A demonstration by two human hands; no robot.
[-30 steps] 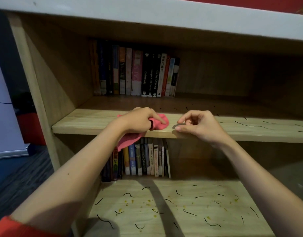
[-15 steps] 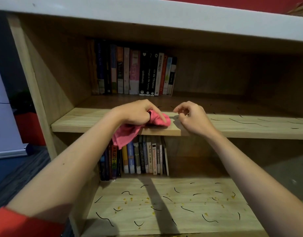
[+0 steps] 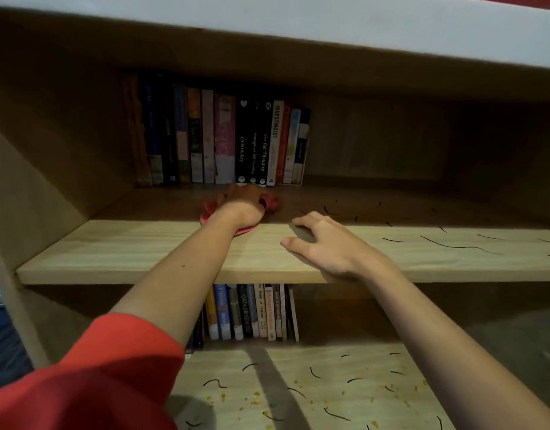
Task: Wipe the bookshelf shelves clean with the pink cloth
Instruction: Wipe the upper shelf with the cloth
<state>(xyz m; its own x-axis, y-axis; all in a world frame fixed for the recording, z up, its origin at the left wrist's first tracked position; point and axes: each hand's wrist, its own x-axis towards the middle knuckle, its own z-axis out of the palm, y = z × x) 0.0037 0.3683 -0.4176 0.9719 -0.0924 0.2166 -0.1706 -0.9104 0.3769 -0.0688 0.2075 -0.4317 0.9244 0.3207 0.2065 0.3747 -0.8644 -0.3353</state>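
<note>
My left hand reaches deep onto the middle shelf and grips the bunched pink cloth, pressing it on the wood just in front of the upper row of books. The cloth shows on both sides of the hand. My right hand rests on the same shelf near its front edge, fingers spread and relaxed, holding nothing. Dark hair-like strands lie on the right part of this shelf. The lower shelf carries strands and yellow crumbs.
A second row of books stands at the back of the lower shelf. The bookcase's left side panel and the white top board bound the space. Dark floor shows at the far left.
My left hand pushed the cloth from the shelf's front edge back toward the books. My right hand uncurled and now lies flat on the shelf. The view has moved closer.
</note>
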